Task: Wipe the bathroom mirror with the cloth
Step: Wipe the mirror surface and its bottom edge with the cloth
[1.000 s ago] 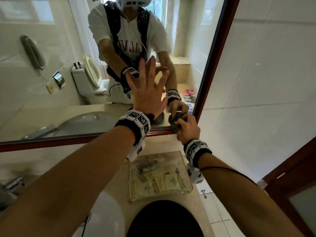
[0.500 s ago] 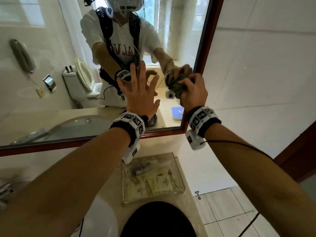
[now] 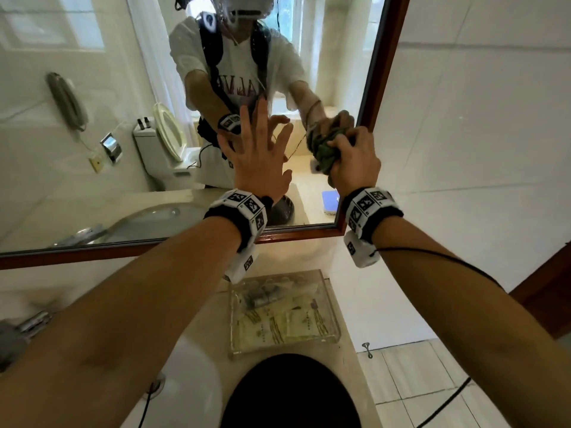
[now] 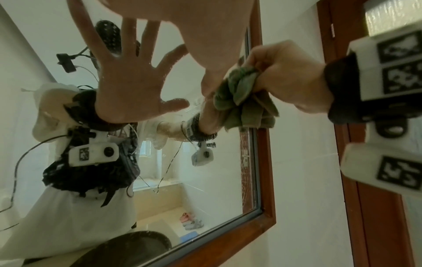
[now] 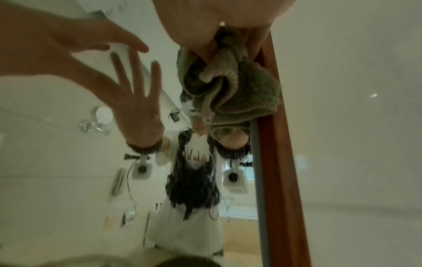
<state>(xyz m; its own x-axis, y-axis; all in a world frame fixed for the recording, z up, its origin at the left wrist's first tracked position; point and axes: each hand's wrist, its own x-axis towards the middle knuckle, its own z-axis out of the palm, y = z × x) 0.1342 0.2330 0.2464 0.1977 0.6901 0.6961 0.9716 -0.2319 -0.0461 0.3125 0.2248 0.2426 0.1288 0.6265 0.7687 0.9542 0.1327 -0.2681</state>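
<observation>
In the head view, at about nine o'clock, a chrome tap (image 3: 29, 324) is sitting at the edge of the white basin (image 3: 191, 393). Above it the mirror (image 3: 92, 168) is filling the upper left of the picture, its wooden frame (image 3: 375, 88) running up at one o'clock.

Near the centre, the left hand (image 3: 258, 159) is lying flat against the glass, fingers straight and spread apart, pointing toward twelve o'clock; the left wrist view is showing its reflection palm-on, every finger fanned wide. A marker-covered wristband (image 3: 239, 213) is wrapping the wrist below it.

At six o'clock from that hand, a clear tray (image 3: 335, 332) of sachets is resting on the beige counter (image 3: 346, 375), with a dark round shape just below it at the bottom edge.

Toward two o'clock from the left hand, the right hand (image 3: 355, 160) is clenching the green cloth (image 3: 326, 149), fingers curled round the bunched fabric. The cloth is pressing on the glass at the mirror's right edge, touching the frame, as the right wrist view is showing with folds bulging out under the fist. The two hands are near each other but apart.

At three o'clock, pale wall tiles (image 3: 479, 134) are covering the right side.
</observation>
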